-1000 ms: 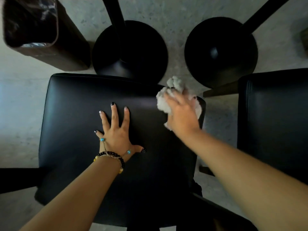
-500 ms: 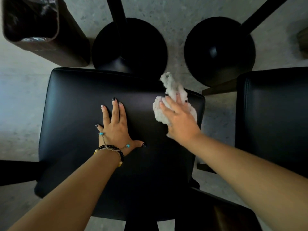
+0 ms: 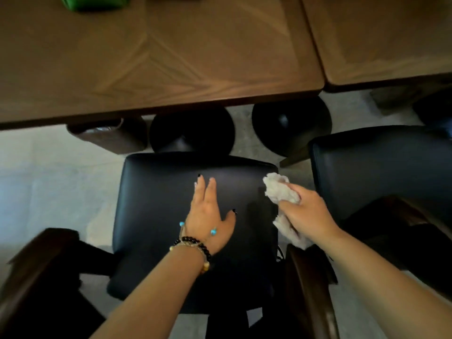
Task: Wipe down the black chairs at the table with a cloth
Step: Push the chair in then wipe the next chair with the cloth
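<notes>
With the right hand (image 3: 307,214) bunching the white cloth (image 3: 278,189) in its grip at the black chair seat's (image 3: 156,206) 3 o'clock edge, left hand (image 3: 208,214) spread flat mid-seat, the far side risks being missed.

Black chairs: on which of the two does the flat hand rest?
The left chair, in the middle of the view: the left hand lies flat on its seat. The right chair has no hand on it.

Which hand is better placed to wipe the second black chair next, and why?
Right. The right hand grips the cloth beside the second chair; the left hand lies flat, clothless.
</notes>
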`<state>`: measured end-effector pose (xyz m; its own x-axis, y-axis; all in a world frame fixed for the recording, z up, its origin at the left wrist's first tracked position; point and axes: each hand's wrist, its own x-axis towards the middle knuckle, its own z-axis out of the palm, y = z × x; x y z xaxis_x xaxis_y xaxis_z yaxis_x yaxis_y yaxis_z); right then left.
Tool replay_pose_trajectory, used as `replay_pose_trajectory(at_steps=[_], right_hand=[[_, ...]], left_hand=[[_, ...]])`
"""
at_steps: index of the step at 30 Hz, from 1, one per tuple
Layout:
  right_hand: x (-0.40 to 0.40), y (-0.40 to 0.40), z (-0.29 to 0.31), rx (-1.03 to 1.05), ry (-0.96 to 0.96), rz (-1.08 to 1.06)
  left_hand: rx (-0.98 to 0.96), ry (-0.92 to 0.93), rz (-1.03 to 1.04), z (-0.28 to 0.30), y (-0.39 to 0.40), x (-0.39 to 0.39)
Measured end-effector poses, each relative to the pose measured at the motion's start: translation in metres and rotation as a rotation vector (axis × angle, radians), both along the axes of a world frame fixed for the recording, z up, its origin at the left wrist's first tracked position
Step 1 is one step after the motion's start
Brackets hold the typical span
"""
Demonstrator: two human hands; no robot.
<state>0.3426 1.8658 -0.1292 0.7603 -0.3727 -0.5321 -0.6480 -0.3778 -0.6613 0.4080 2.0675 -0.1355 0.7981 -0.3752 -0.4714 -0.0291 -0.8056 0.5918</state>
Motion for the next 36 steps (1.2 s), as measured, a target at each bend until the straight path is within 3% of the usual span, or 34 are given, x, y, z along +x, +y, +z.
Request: replay_pose_trajectory(at_steps=[5, 9, 11, 13, 16, 22, 28, 36], right_hand=[[-0.068, 0.024, 0.068, -0.122, -0.15, 0.019], [-0.111, 0.049, 0.074, -0.242, -0.12, 0.194], [-0.126, 0.064, 0.07, -0.415, -0.079, 0.353], [-0.135, 0.075, 0.072, -0.497, -0.106, 0.353], [-0.141, 0.077, 0.074, -0.454, -0.197, 0.2], [-0.174, 0.086, 0.091, -0.237, -0.187, -0.025], [-0.215, 0.104, 0.108, -0.254, -0.175, 0.033], [-0.248, 0.124, 0.114, -0.337, -0.184, 0.15]], left_hand=[[-0.114, 0.019, -0.038, 0.065, 0.013, -0.044], [-0.142, 0.082, -0.031, 0.083, 0.02, -0.084], [-0.134, 0.113, -0.032, 0.085, 0.023, -0.104], [-0.118, 0.133, -0.013, 0.087, 0.027, -0.124], [-0.085, 0.149, 0.016, 0.091, 0.034, -0.154], [-0.01, 0.08, 0.04, 0.099, 0.06, -0.202], [0.186, 0.006, -0.082, 0.102, 0.098, -0.255], [0.184, -0.25, -0.1, 0.103, 0.104, -0.273]])
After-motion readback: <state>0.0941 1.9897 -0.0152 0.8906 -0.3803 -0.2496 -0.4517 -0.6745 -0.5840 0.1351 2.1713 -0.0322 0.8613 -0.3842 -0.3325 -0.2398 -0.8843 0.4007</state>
